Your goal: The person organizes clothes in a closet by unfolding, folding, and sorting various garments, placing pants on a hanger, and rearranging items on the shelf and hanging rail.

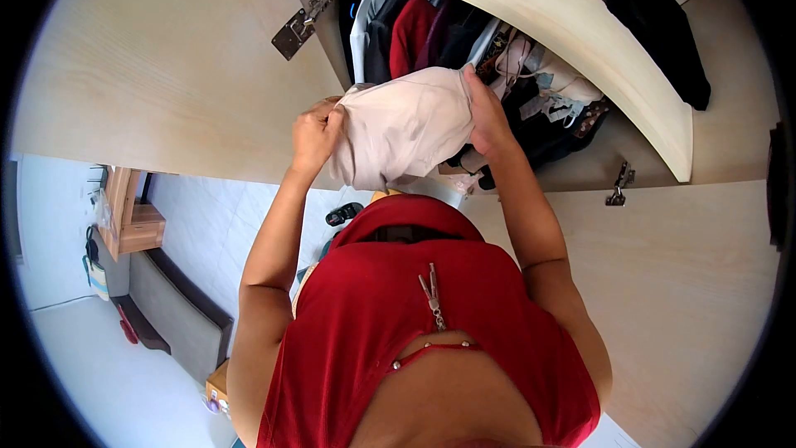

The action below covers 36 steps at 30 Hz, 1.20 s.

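Observation:
A pale pinkish-beige piece of clothing (pixel 406 120) is stretched between my two hands in front of the wardrobe; its exact kind does not show. My left hand (pixel 316 134) has its fingers closed on the left edge of the cloth. At the right edge, my right hand (pixel 489 119) grips it with the thumb upward, and its other fingers are partly hidden by the cloth. Just beyond the cloth are hanging clothes (pixel 412 33) in red, black, grey and white. A heap of small garments (pixel 560 83) lies beside them, close to my right hand.
Wooden wardrobe doors stand open to the left (pixel 166 58) and right (pixel 655 282). A curved shelf (pixel 531 12) spans the wardrobe above the clothes, with a black garment (pixel 659 29) on it. Down at the left are a grey bed frame (pixel 178 311) and a black shoe (pixel 343 214).

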### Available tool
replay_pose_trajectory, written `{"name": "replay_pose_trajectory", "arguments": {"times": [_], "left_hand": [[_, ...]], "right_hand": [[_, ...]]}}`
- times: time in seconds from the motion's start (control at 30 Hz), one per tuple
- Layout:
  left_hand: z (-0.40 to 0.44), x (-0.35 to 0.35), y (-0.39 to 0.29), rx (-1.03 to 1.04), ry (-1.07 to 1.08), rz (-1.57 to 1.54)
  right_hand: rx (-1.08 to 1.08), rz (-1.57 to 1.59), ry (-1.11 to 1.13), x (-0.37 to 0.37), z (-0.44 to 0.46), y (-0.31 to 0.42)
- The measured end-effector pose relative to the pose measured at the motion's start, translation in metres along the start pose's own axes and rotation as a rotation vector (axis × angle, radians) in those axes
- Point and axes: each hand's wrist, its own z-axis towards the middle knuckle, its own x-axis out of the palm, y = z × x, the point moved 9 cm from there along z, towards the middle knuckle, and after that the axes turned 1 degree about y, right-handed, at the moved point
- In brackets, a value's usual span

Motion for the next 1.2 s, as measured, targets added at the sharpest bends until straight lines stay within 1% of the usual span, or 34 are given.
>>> {"name": "replay_pose_trajectory", "arguments": {"times": [0.1,0.2,0.3,0.4,0.5,0.53,0.63,0.67,0.73,0.8,0.83,0.9,0.93,1.03,1.07,1.1,1.13,1.17,1.2], "left_hand": [[0.000,-0.006,0.006,-0.109,-0.067,-0.023],[-0.006,-0.005,0.020,-0.278,-0.040,-0.101],[-0.012,-0.010,0.048,-0.426,-0.130,-0.312],[-0.019,-0.028,0.062,-0.547,-0.321,-0.466],[-0.027,-0.029,0.086,-0.662,-0.381,-0.836],[-0.029,-0.029,0.086,-0.688,-0.362,-0.929],[-0.037,-0.036,0.081,-0.679,-0.459,-1.143],[-0.039,-0.041,0.077,-0.670,-0.455,-1.159],[-0.045,-0.050,0.071,-0.652,-0.444,-1.187],[-0.052,-0.058,0.065,-0.583,-0.389,-1.157],[-0.057,-0.061,0.062,-0.551,-0.360,-1.140],[-0.074,-0.059,0.069,-0.581,-0.299,-1.181],[-0.084,-0.056,0.071,-0.599,-0.268,-1.205],[-0.119,-0.041,0.070,-0.767,-0.307,-1.301],[-0.142,-0.027,0.090,-0.843,-0.234,-1.290],[-0.161,-0.009,0.095,-0.940,-0.117,-1.268],[-0.177,0.002,0.085,-1.053,-0.020,-1.203],[-0.204,0.021,0.107,-1.076,0.080,-1.138],[-0.222,0.032,0.102,-1.168,0.091,-1.175]], "right_hand": [[-0.004,0.029,-0.057,-0.006,0.002,-0.002],[-0.016,0.028,-0.101,-0.009,0.002,-0.002],[-0.036,0.007,-0.144,-0.015,-0.002,0.006],[-0.117,-0.078,-0.187,-0.026,0.000,0.014],[-0.169,-0.124,-0.217,-0.026,0.000,0.019],[-0.178,-0.126,-0.223,-0.022,0.000,0.021],[-0.204,-0.193,-0.161,-0.022,0.010,0.016],[-0.235,-0.212,-0.152,-0.022,0.012,0.015],[-0.301,-0.436,-0.192,-0.014,0.009,0.023],[-0.378,-0.701,-0.205,0.003,0.005,0.037],[-0.397,-0.805,-0.127,0.015,0.007,0.038],[-0.424,-1.011,0.028,0.031,0.007,0.034],[-0.471,-1.165,0.063,0.037,0.007,0.032],[-0.393,-1.217,0.166,0.050,0.004,0.017],[-0.429,-1.145,0.175,0.045,0.007,0.007],[-0.357,-1.076,0.210,0.046,0.007,-0.002],[-0.286,-1.007,0.245,0.048,0.004,-0.011],[-0.214,-0.936,0.279,0.050,0.002,-0.020],[-0.203,-0.942,0.319,0.049,0.002,-0.030]]}}
